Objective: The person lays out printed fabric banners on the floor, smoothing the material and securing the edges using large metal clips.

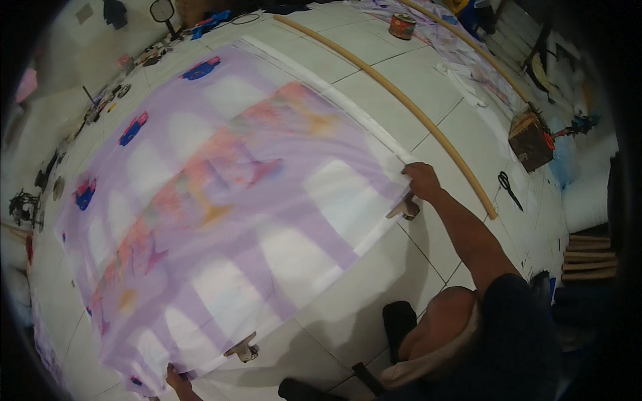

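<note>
A large thin fabric sheet (294, 240), printed in purple, white and blurred orange and pink, lies spread over the floor in front of me. My right hand (422, 179) pinches its right corner, where a white hem runs along the far edge. At the lower left, my left hand (177, 379) is closed on the near edge; only part of it shows. One metal bulldog clip (243, 349) sits on the near edge between my hands. Another bulldog clip (406, 206) is just below my right hand. Blue and red patches (200, 67) show along the sheet's left side.
A long curved-looking wooden pole (408, 100) lies beyond the sheet. Farther right are black scissors (509, 190), a brown block (531, 140) and a red tin can (402, 27). Wooden sticks (590, 257) are stacked at the right. Small clutter (100, 103) lines the left wall.
</note>
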A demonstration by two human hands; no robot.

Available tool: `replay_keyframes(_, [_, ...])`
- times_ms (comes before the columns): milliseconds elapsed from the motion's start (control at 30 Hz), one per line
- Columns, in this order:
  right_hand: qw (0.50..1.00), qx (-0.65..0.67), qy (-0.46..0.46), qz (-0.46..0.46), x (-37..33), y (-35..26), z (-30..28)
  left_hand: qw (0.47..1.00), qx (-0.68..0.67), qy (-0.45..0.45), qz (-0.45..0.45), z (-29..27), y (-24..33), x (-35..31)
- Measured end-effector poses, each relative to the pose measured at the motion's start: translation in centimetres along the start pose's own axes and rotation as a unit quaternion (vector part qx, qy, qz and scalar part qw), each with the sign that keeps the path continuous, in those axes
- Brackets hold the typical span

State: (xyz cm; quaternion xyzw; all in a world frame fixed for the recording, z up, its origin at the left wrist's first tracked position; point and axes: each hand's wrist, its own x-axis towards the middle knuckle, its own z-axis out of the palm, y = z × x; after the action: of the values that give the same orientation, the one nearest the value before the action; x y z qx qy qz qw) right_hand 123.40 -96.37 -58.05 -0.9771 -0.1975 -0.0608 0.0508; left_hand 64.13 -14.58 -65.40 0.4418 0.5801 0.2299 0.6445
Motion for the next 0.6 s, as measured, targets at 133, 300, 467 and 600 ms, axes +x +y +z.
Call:
replay_keyframes(133, [0.997, -0.034, -0.036, 0.06, -0.8, -3.5, -0.4, 0.997, 0.024, -0.009, 0.07, -1.7, 2.7, -1.3])
replay_keyframes(300, [0.996, -0.062, 0.025, 0.05, 1.1, -1.7, 0.4, 0.989, 0.115, 0.012, 0.088, 0.3, 5.0, 3.0])
replay_keyframes(467, [0.996, -0.057, 0.004, 0.075, 14.0, -4.2, -4.3, 0.982, 0.089, -0.015, 0.167, 5.1, 15.9, 9.9])
replay_keyframes(600, [0.99, -0.04, 0.022, 0.135, 24.1, -8.0, -10.4, 0.973, 0.081, -0.042, 0.213, 8.2, 26.7, 14.1])
